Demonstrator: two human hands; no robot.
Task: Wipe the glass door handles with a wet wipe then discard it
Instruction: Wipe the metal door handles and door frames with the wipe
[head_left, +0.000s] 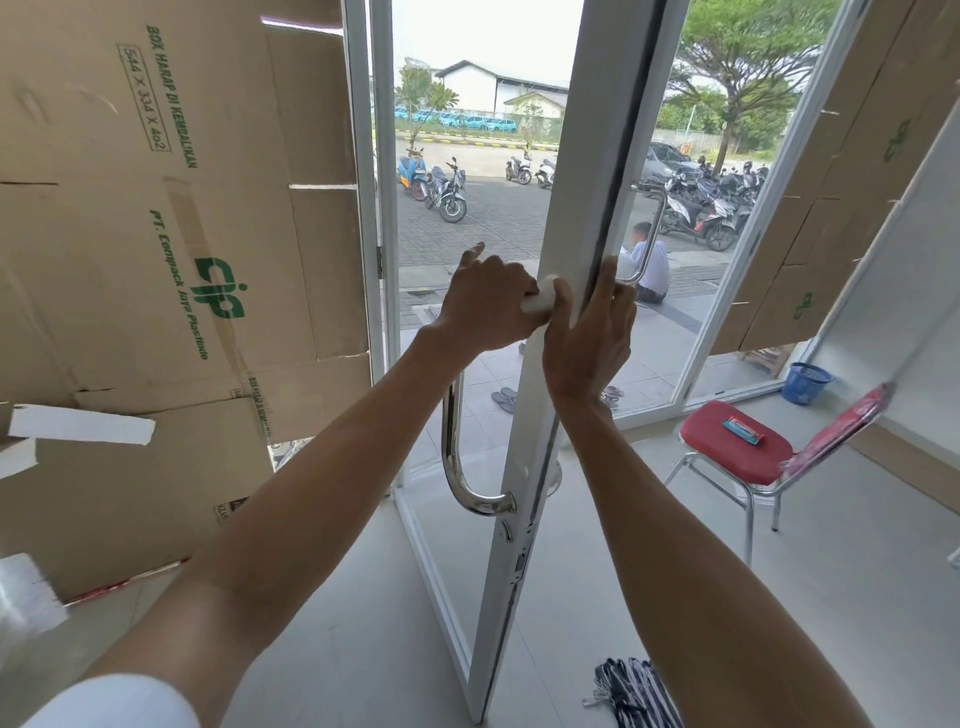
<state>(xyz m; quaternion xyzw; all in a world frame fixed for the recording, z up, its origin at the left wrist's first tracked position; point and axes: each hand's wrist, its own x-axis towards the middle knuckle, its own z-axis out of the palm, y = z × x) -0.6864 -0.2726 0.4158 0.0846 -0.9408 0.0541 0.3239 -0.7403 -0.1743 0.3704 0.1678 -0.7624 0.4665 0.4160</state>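
A white-framed glass door (524, 467) stands open edge-on in front of me. A curved chrome handle (454, 467) runs down its near side, and a second chrome handle (652, 234) shows on the far side through the glass. My left hand (485, 304) grips the top of the near handle with a white wet wipe (543, 301) bunched under its fingers. My right hand (589, 332) lies flat against the door's edge, fingers spread, holding nothing.
Flattened cardboard boxes (156, 234) cover the wall at left. A red-seated metal chair (737, 447) with a small pack on it stands at right, a blue basket (805, 382) behind it. A striped cloth (634, 691) lies on the floor. Outside, a person sits beside parked motorbikes.
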